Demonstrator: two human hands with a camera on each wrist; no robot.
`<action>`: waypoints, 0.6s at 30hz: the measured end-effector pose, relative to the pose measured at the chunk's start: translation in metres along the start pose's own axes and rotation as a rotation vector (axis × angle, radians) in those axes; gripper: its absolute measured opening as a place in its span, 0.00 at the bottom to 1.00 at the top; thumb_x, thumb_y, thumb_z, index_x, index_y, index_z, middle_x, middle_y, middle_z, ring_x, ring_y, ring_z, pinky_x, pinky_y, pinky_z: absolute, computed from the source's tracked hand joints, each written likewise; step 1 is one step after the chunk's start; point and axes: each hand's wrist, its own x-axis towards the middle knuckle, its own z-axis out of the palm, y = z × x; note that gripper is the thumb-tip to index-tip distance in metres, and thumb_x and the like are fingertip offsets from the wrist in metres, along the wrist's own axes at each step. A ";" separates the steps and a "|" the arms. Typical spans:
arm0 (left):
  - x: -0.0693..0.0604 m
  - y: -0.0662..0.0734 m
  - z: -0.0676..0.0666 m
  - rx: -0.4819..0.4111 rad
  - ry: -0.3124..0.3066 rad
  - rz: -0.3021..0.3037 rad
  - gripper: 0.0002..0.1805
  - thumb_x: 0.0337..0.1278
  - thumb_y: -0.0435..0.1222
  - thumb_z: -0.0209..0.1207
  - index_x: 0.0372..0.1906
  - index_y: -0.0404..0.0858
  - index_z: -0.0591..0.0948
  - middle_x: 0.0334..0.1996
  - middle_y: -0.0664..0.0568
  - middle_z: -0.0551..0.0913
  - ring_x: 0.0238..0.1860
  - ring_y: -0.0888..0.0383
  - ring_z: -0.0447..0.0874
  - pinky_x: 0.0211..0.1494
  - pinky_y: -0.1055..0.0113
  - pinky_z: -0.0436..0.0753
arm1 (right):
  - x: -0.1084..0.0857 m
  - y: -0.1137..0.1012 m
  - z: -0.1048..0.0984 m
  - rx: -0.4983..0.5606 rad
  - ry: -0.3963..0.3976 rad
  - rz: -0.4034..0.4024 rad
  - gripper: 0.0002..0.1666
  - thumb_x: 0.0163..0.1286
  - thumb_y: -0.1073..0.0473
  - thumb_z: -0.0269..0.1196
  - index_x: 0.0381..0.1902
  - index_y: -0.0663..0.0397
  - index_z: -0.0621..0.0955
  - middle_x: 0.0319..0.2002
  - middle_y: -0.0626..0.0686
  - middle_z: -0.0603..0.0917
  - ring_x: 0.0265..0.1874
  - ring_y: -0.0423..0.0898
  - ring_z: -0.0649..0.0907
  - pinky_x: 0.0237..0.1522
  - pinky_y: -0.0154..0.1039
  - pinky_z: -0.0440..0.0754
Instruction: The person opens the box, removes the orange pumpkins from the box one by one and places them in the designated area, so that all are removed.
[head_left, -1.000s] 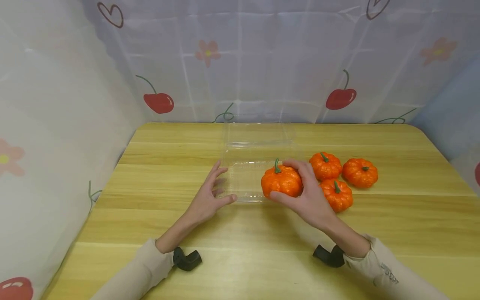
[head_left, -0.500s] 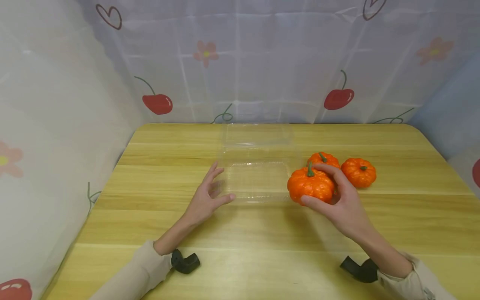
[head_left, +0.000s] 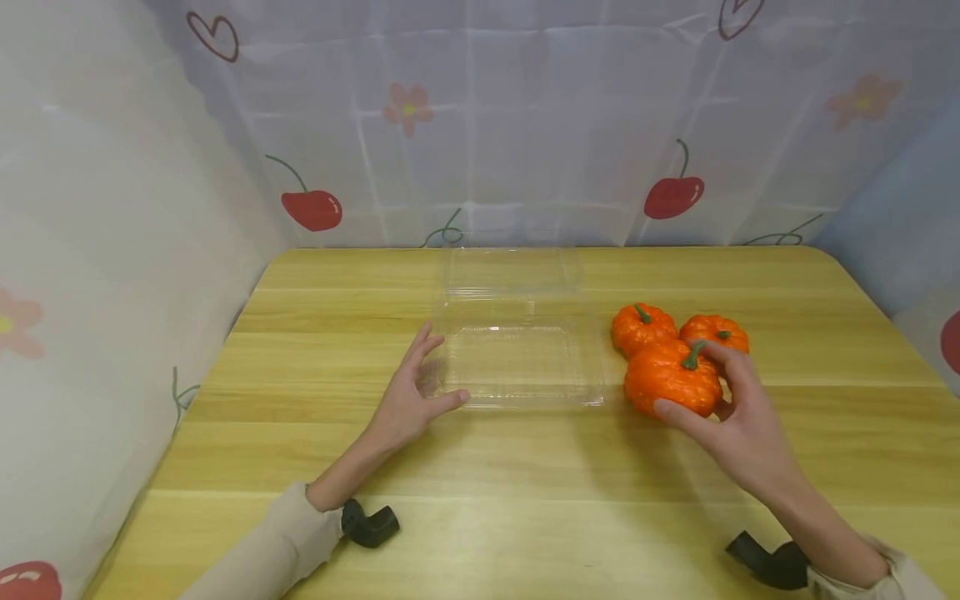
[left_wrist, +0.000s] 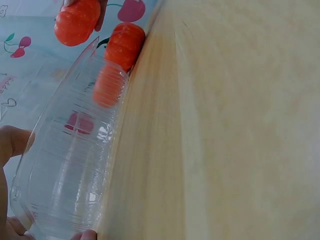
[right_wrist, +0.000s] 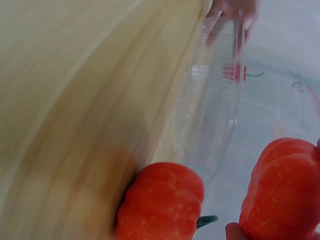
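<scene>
My right hand (head_left: 750, 425) holds a small orange pumpkin (head_left: 667, 383) with a green stem, thumb in front and fingers behind. In the right wrist view this pumpkin (right_wrist: 282, 192) is raised off the table. Two more pumpkins, one at the left (head_left: 641, 327) and one at the right (head_left: 716, 327), sit just behind it; another (right_wrist: 162, 202) stands on the table below, hidden from the head view. At the left end of a clear plastic clamshell box (head_left: 517, 396), my left hand (head_left: 412, 396) rests with fingers spread, its thumb (left_wrist: 22, 141) by the front rim.
The hinged lid (head_left: 510, 267) of the box lies open toward the back of the wooden table (head_left: 525, 517). A patterned curtain (head_left: 525, 125) hangs behind the table and at its sides. Dark curved pieces (head_left: 371, 525) are fixed at both wrists.
My right hand has carried the pumpkin rightward, from over the box to beside the other pumpkins. My left hand has stayed by the box's left end.
</scene>
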 end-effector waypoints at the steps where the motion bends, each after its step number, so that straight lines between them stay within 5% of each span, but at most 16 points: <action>1: 0.000 0.000 0.000 -0.001 0.000 0.002 0.48 0.53 0.34 0.70 0.75 0.32 0.56 0.79 0.53 0.38 0.72 0.36 0.54 0.70 0.46 0.64 | -0.001 0.001 -0.002 -0.009 0.008 -0.002 0.40 0.58 0.73 0.70 0.66 0.61 0.66 0.61 0.47 0.66 0.55 0.42 0.68 0.47 0.18 0.73; 18: 0.001 -0.001 -0.003 -0.015 -0.016 -0.005 0.48 0.54 0.33 0.70 0.75 0.33 0.55 0.79 0.55 0.38 0.72 0.39 0.57 0.69 0.49 0.68 | -0.015 0.030 -0.032 -0.134 0.123 0.091 0.40 0.60 0.66 0.71 0.69 0.61 0.67 0.61 0.47 0.68 0.56 0.35 0.67 0.46 0.16 0.68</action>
